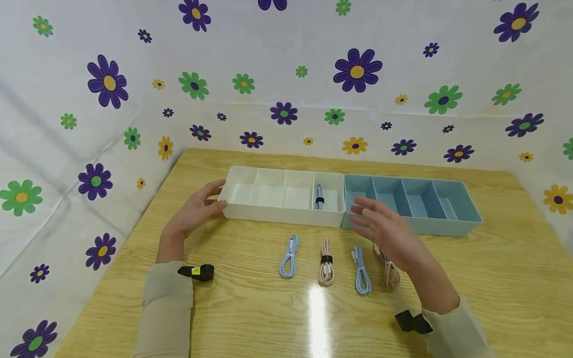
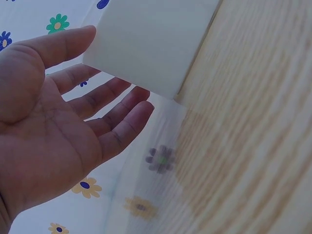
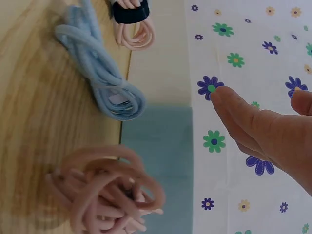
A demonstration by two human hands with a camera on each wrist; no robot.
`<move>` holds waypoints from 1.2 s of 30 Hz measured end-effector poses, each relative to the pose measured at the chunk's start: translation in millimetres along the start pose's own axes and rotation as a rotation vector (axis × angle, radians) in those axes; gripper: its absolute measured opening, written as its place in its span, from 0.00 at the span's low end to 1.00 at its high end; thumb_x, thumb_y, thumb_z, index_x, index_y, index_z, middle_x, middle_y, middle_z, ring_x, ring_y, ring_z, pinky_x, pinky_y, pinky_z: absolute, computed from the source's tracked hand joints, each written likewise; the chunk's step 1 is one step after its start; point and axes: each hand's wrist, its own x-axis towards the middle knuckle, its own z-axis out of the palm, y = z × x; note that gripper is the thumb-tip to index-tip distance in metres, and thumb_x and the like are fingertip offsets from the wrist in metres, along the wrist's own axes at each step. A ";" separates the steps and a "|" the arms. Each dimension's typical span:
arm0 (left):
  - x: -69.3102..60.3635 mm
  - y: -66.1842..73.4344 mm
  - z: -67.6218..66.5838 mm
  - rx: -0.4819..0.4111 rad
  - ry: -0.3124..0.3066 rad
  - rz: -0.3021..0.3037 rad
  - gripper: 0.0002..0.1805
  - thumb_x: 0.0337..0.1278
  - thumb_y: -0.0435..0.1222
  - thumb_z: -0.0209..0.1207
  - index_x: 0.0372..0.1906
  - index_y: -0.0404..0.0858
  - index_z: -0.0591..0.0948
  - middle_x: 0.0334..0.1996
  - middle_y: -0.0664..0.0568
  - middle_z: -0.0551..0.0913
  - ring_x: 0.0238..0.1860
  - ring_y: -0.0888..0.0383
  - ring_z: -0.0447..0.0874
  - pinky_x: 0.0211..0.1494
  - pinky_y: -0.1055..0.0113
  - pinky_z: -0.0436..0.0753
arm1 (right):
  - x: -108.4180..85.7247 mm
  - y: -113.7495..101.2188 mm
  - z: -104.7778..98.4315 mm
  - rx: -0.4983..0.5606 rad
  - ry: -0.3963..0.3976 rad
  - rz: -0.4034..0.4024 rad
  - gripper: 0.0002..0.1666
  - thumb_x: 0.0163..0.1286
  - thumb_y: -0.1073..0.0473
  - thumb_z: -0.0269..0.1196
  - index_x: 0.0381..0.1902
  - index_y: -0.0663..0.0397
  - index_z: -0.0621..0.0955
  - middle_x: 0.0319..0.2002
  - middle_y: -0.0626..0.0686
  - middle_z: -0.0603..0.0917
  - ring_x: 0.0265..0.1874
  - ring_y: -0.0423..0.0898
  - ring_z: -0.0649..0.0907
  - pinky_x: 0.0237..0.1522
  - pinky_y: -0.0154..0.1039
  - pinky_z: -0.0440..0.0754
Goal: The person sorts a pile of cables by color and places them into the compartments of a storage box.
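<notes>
Plainly holding nothing in the right grip (image 1: 388, 231), raised with fingers extended before the blue-grey plastic four-compartment tray (image 1: 447, 226), nor in the left grip (image 1: 196, 209), with thumb and fingers apart at the end wall of the white plastic four-compartment tray (image 1: 286, 214). Farther out on the wood-grain tabletop (image 1: 250, 308), in a row: one pale-blue looped cable (image 1: 289, 258), one pink black-strapped cable coil (image 1: 327, 271), a second pale-blue looped cable (image 1: 360, 273) and a brownish-pink cable coil (image 1: 391, 274). Probably early in sorting coils into compartments, with one pale-blue black-strapped coil (image 1: 319, 192) in the white tray's rightmost section, and calling next for a pinch on a tabletop coil.
</notes>
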 end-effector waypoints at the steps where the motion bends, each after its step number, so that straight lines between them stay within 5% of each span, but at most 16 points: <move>1: 0.6 0.4 0.5 0.003 -0.001 0.001 0.38 0.72 0.42 0.56 0.79 0.46 0.53 0.72 0.36 0.60 0.67 0.36 0.67 0.64 0.41 0.72 | -1.3 1.8 -0.4 -0.005 0.000 0.000 0.36 0.83 0.52 0.43 0.77 0.67 0.47 0.75 0.69 0.52 0.74 0.65 0.58 0.65 0.33 0.70; 13: 5.7 1.5 4.1 0.028 -0.009 0.002 0.38 0.72 0.44 0.56 0.79 0.45 0.54 0.72 0.36 0.60 0.67 0.36 0.68 0.64 0.42 0.73 | -10.5 11.9 2.9 -0.048 0.008 -0.010 0.35 0.82 0.51 0.45 0.76 0.67 0.52 0.73 0.68 0.57 0.72 0.65 0.61 0.64 0.35 0.72; 22: 5.7 0.8 2.0 0.033 -0.020 0.017 0.37 0.72 0.42 0.56 0.79 0.44 0.53 0.71 0.35 0.61 0.66 0.36 0.69 0.63 0.42 0.73 | -12.1 17.6 6.0 -0.192 0.006 -0.005 0.33 0.81 0.54 0.48 0.76 0.64 0.56 0.73 0.67 0.60 0.70 0.65 0.66 0.65 0.55 0.71; 30: 6.2 -4.1 -0.7 0.050 -0.011 0.023 0.38 0.72 0.45 0.55 0.79 0.44 0.53 0.71 0.35 0.62 0.66 0.35 0.69 0.62 0.43 0.74 | -19.1 8.6 -3.7 -0.353 -0.016 -0.038 0.36 0.78 0.55 0.55 0.77 0.56 0.57 0.71 0.66 0.62 0.61 0.64 0.75 0.53 0.53 0.80; 36: 5.4 -4.9 -0.8 0.028 -0.008 0.008 0.38 0.72 0.44 0.56 0.79 0.46 0.54 0.71 0.36 0.62 0.65 0.36 0.69 0.62 0.43 0.75 | -24.6 5.9 -2.5 -0.524 -0.035 -0.011 0.38 0.75 0.51 0.60 0.76 0.49 0.59 0.74 0.60 0.61 0.59 0.58 0.77 0.54 0.54 0.78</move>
